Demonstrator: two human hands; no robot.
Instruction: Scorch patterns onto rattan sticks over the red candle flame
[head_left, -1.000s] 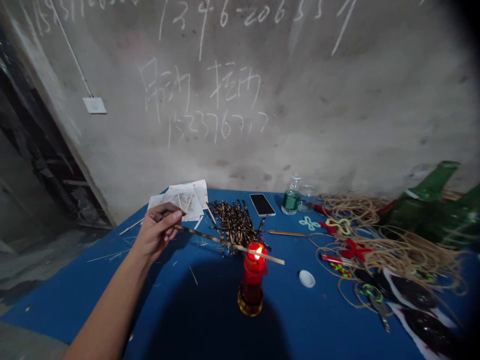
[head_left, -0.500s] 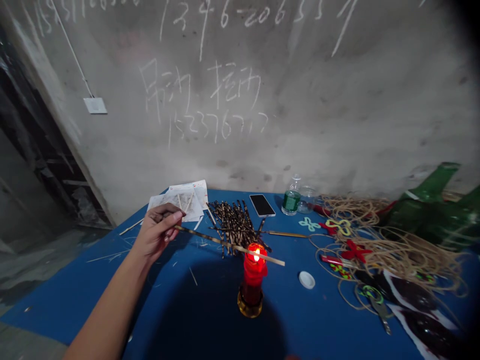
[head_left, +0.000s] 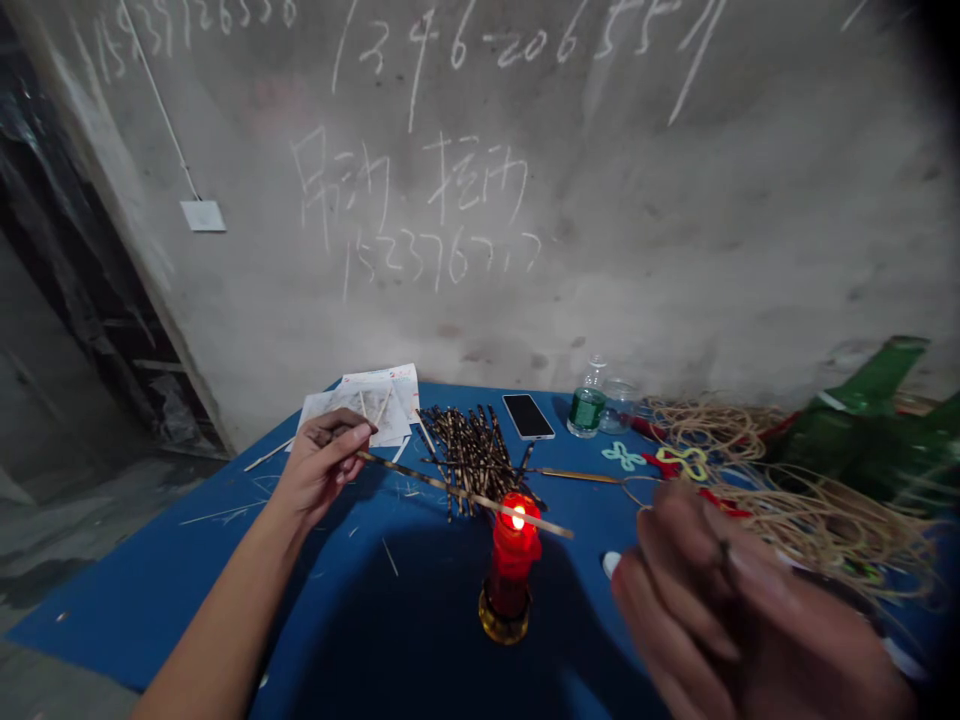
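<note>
My left hand [head_left: 322,465] pinches the end of a thin bamboo stick [head_left: 465,498], which runs across to the right and passes over the flame [head_left: 517,517] of a red candle [head_left: 512,550] in a amber glass holder. Behind the stick lies a pile of scorched, mottled sticks [head_left: 472,460]. My right hand [head_left: 727,610] is blurred in the lower right foreground, fingers curled together, above a tangle of tan cord [head_left: 817,525]. Whether those fingers hold anything is hidden.
A blue table cover [head_left: 172,570] carries loose papers [head_left: 367,410], a phone [head_left: 529,416], a small water bottle [head_left: 586,408], a glass jar [head_left: 619,407] and a white lid partly behind my right hand. Green glass bottles [head_left: 862,430] lie at the right. A chalk-marked concrete wall [head_left: 675,220] rises behind.
My right hand has entered at the lower right and now covers part of the cord. The view has shifted slightly. My left hand still holds the stick over the flame.
</note>
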